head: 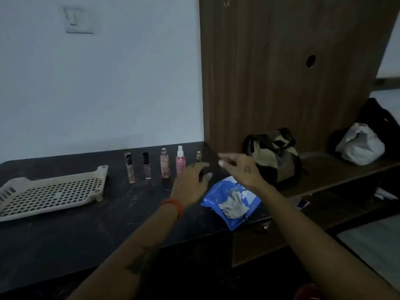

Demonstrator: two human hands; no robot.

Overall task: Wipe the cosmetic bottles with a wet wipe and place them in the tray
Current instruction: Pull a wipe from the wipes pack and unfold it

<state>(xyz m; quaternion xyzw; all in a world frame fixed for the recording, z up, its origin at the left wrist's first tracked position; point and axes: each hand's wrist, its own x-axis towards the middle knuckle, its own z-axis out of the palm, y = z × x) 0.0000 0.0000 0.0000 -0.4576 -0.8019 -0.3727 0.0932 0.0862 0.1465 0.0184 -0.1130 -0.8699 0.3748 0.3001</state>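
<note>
fifth bottle [198, 156] – lower part hidden behind left hand [190, 182] | right hand [238, 167] – fingertips motion-blurred, pose unclear | tray [13, 187] – cut off at left edge | wipe pack [213, 197] print – too blurred to read

We note a light switch [78, 20] on the white wall [108, 83]. A tan and black bag [275, 155] stands on the wooden shelf [324, 169] beside the counter's right edge; farther right, a white plastic bag [360, 144] rests against a black bag [381, 118].
</note>
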